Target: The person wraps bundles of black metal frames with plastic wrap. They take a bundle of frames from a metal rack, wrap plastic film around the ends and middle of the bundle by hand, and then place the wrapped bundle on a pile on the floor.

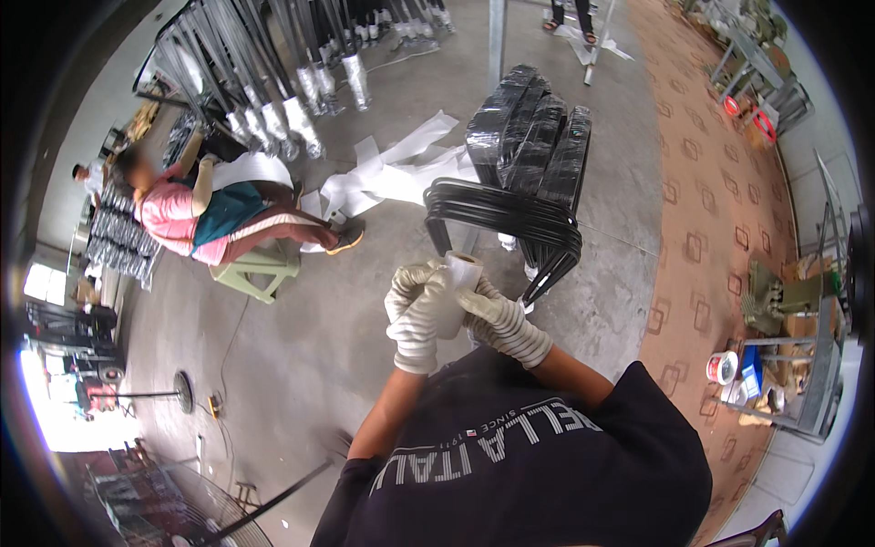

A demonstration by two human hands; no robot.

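Note:
In front of my chest, both gloved hands are around a whitish roll of wrapping film (463, 270) with a brown core showing at its top end. My left hand (416, 305) grips the roll's left side, its fingers curled and pressed near the top. From the right, my right hand (497, 314) closes round the roll with its thumb across the front. Just beyond the hands stands a stack of bent black metal frames (506, 214). Black padded pieces wrapped in clear film (529, 132) rise behind them. The frames' lower ends are partly hidden by my hands.
A person (173, 205) sits on a green stool (258, 271) at the left. White sheets (392, 173) lie on the floor behind the frames. Film-wrapped black tubes (283, 91) stand at the far left. A metal post (497, 41) rises behind; a workbench (802, 365) stands far right.

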